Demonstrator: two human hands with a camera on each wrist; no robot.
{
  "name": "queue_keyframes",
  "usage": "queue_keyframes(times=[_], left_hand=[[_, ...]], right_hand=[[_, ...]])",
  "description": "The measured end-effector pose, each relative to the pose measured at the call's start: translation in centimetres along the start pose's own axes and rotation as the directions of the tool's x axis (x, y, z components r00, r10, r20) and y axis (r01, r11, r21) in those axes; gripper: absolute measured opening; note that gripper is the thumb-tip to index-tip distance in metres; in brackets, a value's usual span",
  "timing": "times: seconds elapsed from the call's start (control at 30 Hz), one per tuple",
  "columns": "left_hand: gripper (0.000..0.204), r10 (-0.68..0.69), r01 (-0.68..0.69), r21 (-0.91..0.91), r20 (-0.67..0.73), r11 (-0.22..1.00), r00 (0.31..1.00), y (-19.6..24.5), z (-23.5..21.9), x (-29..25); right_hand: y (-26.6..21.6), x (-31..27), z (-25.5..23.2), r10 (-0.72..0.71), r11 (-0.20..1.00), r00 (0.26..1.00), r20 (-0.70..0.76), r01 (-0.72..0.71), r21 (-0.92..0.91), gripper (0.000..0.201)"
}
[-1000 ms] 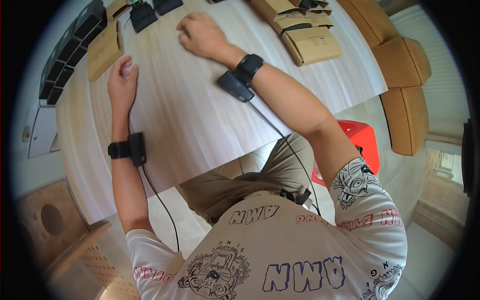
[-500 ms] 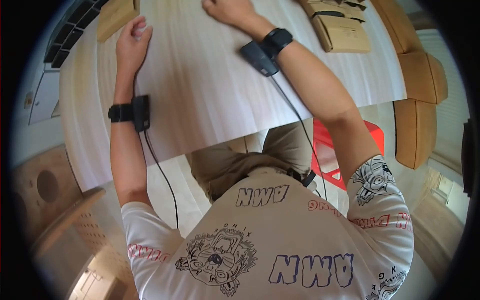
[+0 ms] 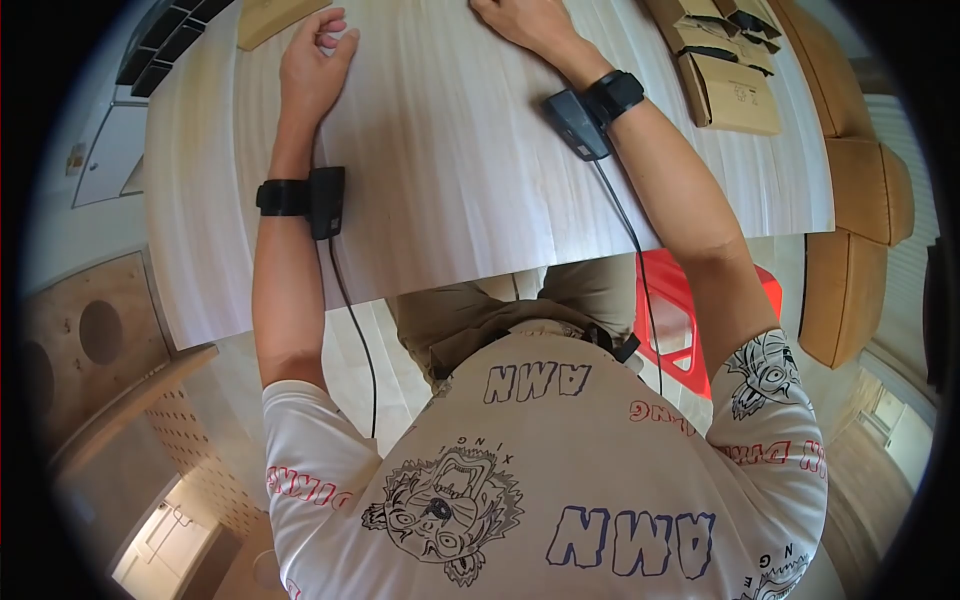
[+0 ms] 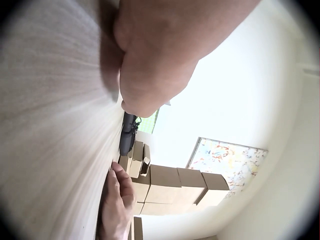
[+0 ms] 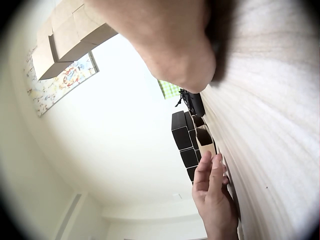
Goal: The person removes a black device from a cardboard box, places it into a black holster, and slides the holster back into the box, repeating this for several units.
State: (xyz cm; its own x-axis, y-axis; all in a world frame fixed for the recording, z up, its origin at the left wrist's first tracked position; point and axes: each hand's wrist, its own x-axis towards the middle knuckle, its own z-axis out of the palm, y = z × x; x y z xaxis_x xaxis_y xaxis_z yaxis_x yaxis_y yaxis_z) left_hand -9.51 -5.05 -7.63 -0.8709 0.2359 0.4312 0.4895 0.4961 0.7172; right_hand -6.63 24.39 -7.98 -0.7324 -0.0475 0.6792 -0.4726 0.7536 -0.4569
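Observation:
My left hand (image 3: 315, 70) rests on its side on the wood-grain table (image 3: 430, 170), fingers loosely bent and holding nothing. Close beyond its fingertips lies a cardboard box (image 3: 275, 18). The right hand (image 3: 530, 25) lies on the tabletop farther right, partly cut off by the head view's top edge. In the left wrist view the right hand (image 4: 117, 205) has relaxed fingers with nothing in them. A dark, soft-looking item with cords (image 5: 195, 102) sits past the hands at the table's far side.
Several cardboard boxes (image 3: 735, 95) are grouped on the table's right side, stacked high in the left wrist view. Black boxes (image 3: 165, 40) stand along the far left edge. A cable (image 3: 352, 330) runs down from each wrist camera. A red stool (image 3: 670, 330) is below the right arm.
The head view has tipped down toward the body and shifted, so the table, boxes and hands sit higher and farther right in it. Both hands stay resting on the table.

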Motion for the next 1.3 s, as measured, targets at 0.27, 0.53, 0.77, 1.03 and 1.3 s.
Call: queue_keyframes(times=[0.27,0.53,0.77,1.03,1.3], left_hand=[[0.039,0.020,-0.017,0.060,-0.054,0.998,0.998,-0.6,0.4,0.3],[0.034,-0.292,0.310,-0.273,0.107,0.911,0.951,0.7,0.7,0.8],[0.033,-0.192,0.293,-0.539,0.237,0.790,0.953,5.5,3.1,1.6],[0.032,-0.119,0.259,-0.573,0.270,0.778,0.956,6.2,4.8,1.1],[0.030,-0.132,0.263,-0.554,0.265,0.790,0.955,6.6,5.5,0.7]], right_hand=[[-0.3,0.4,-0.5,-0.001,1.000,1.000,0.030,0.001,-0.005,0.022],[-0.2,-0.7,-0.9,0.026,1.000,0.999,0.039,-0.026,-0.001,0.022],[-1.1,0.3,-0.6,0.029,1.000,0.999,0.033,-0.029,-0.001,0.021],[-0.3,0.5,-0.7,0.048,0.996,0.992,0.118,-0.039,-0.077,0.030],[-0.6,0.4,-1.0,0.044,0.997,0.994,0.096,-0.037,-0.072,0.029]])
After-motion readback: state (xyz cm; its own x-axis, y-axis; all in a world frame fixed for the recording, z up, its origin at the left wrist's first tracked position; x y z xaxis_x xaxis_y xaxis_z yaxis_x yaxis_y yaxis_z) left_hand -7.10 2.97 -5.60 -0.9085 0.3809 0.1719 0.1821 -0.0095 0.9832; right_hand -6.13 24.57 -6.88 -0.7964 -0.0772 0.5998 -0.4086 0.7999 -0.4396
